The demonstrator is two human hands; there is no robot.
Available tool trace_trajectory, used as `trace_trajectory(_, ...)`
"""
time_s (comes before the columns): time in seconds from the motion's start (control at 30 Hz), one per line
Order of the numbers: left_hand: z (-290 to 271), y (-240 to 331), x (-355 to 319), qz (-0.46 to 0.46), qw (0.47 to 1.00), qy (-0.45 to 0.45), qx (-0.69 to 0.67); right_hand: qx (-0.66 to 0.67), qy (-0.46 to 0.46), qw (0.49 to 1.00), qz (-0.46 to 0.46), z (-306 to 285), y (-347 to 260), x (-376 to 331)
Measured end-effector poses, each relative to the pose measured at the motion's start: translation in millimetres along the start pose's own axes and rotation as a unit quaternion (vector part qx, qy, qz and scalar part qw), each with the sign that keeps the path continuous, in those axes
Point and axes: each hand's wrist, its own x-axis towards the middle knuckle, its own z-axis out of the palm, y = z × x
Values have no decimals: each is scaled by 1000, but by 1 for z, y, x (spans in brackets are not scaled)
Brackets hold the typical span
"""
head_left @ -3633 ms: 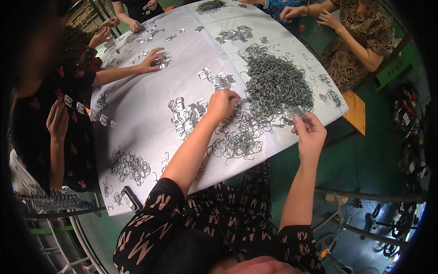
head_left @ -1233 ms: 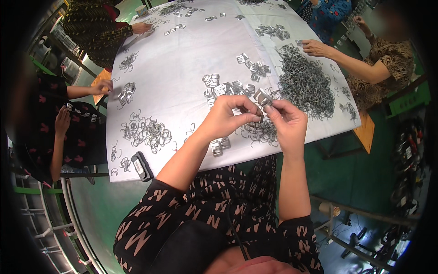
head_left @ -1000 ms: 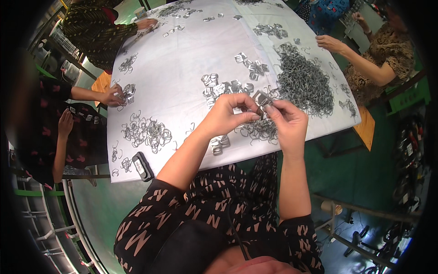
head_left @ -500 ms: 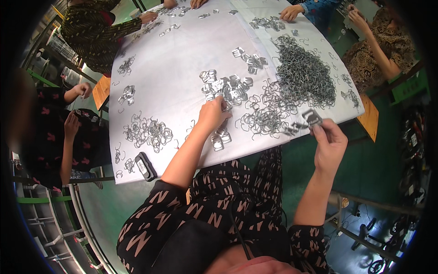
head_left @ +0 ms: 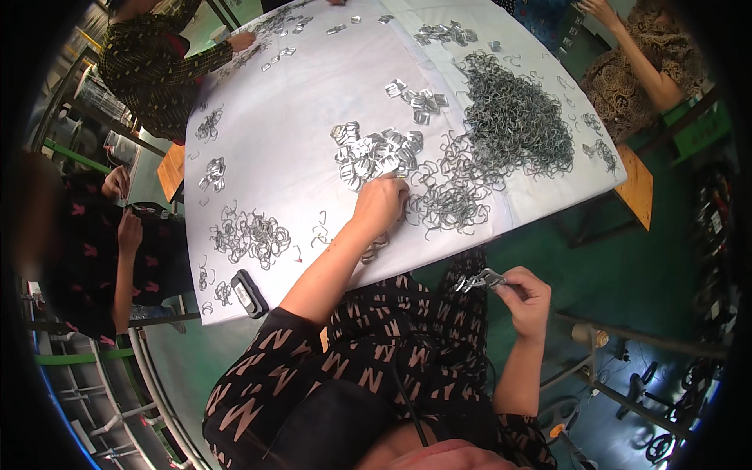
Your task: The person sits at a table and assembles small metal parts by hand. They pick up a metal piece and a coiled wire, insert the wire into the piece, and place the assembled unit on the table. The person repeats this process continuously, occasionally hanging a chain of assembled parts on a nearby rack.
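Observation:
My right hand [head_left: 526, 301] is off the table's near edge, over my lap. Its thumb and fingers pinch a flat metal buckle [head_left: 491, 277], with more small metal pieces trailing from its left end. My left hand [head_left: 380, 205] rests on the table with its fingers curled down at the near side of a heap of shiny metal buckles [head_left: 368, 153]. What its fingertips hold, if anything, is hidden. Bent wire hooks [head_left: 450, 205] lie loose just right of it. A few more buckles [head_left: 374, 249] show partly behind my left wrist.
A large mound of wire hooks [head_left: 517, 117] covers the table's right side. Another hook pile [head_left: 251, 235] and a black-rimmed oblong object [head_left: 248, 294] lie left on the white tabletop [head_left: 274, 125]. People work around the table; one person's hand [head_left: 129, 231] is at far left.
My right hand has moved down and left, bringing the buckle from the table's edge to over my lap. My left hand has shifted slightly down and right beside the buckle heap.

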Motion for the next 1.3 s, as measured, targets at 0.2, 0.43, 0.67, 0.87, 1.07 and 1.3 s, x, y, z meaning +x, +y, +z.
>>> trace_trajectory(0.2,13,5,23,8,999,19,25,43,-13,999,23,13,25,-3)
trace_trajectory(0.43,26,16,41,8,997,-45,68,-12,-31,999,10,22,29,3)
trace_trajectory(0.67,17,16,54,-5,994,-95,58,-22,-30,999,4,20,39,2)
trace_trajectory(0.87,51,31,76,10,998,27,55,-19,-16,1000,-2,18,34,3)
trace_trajectory(1.07,56,33,71,4,992,6,127,-28,1,1000,8,14,39,-2)
trace_trajectory(1.3,27,35,65,2,986,-106,130,-19,3,1000,12,15,42,-1)
